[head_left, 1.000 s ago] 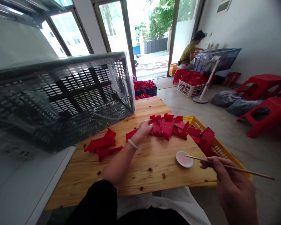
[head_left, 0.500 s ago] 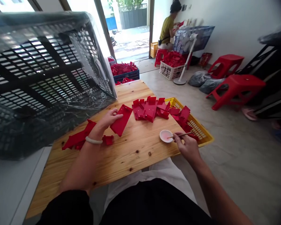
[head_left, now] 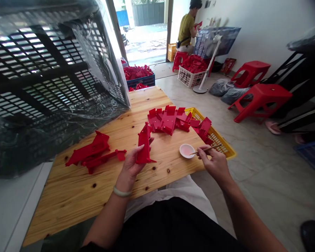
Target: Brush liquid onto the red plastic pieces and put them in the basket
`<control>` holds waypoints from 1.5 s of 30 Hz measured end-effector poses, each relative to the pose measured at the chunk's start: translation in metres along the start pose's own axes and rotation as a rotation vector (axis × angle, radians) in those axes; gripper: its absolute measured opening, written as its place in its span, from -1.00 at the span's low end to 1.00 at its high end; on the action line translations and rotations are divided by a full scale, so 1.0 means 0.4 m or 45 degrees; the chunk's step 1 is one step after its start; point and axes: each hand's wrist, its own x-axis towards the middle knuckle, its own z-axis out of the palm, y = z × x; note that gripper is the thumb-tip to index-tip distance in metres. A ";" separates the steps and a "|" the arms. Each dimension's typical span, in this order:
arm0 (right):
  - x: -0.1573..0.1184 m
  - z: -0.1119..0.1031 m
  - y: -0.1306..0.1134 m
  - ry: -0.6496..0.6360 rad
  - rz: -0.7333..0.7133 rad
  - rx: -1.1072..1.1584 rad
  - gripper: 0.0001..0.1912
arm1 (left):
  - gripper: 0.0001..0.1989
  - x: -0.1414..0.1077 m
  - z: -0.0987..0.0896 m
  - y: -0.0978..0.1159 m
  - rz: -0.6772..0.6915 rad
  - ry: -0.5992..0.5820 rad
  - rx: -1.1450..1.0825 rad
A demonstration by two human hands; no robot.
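Observation:
A red plastic part (head_left: 144,145), a long plate with small tabs at its ends, is gripped in my left hand (head_left: 133,162) and tilted up above the table. Between the thumb and fingers of my right hand (head_left: 213,161) is a thin brush-like stick (head_left: 206,149). Its tip points into a small white dish (head_left: 187,151) holding pale pinkish liquid; whether it touches the liquid I cannot tell. Several similar red parts (head_left: 169,120) lie piled beyond my hands, and more red parts (head_left: 90,149) lie at the left on the wooden table (head_left: 115,203).
A plastic-wrapped dark crate (head_left: 57,80) stands on its side at the left. A yellow basket (head_left: 223,143) with red parts sits by the table's right edge. Farther off are red stools (head_left: 262,98), a white crate (head_left: 190,77) of red parts and a seated person (head_left: 186,29) handling something red.
My left hand has brought the red part nearer to me and rightwards, turning it more upright. The right hand has barely moved, with the stick still by the dish.

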 end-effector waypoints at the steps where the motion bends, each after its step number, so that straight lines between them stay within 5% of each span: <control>1: 0.000 -0.001 -0.003 -0.004 0.005 0.005 -0.42 | -0.36 0.000 -0.003 -0.005 -0.004 -0.015 0.028; 9: 0.008 0.006 0.005 -0.021 0.035 0.046 -0.39 | -0.20 -0.004 -0.005 -0.031 -0.040 -0.214 0.226; 18: 0.024 -0.003 0.002 0.043 0.002 0.088 -0.47 | -0.28 -0.020 -0.031 -0.045 -0.111 -0.251 0.160; 24: 0.016 0.009 -0.009 0.033 -0.009 0.116 -0.51 | -0.55 0.029 -0.061 -0.088 0.210 0.164 0.620; 27: 0.010 0.011 -0.008 0.050 -0.006 0.138 -0.52 | -0.52 0.045 -0.084 -0.074 0.305 0.242 0.806; 33: 0.003 0.011 -0.005 0.099 0.022 0.162 -0.54 | -0.61 0.013 -0.073 -0.024 0.532 0.288 1.318; 38: -0.001 0.013 -0.008 0.111 0.046 0.167 -0.53 | -0.21 -0.003 -0.048 -0.059 0.530 0.365 1.854; 45: -0.002 0.002 0.006 0.010 0.075 0.154 -0.49 | -0.22 0.023 -0.054 -0.010 0.365 0.211 1.622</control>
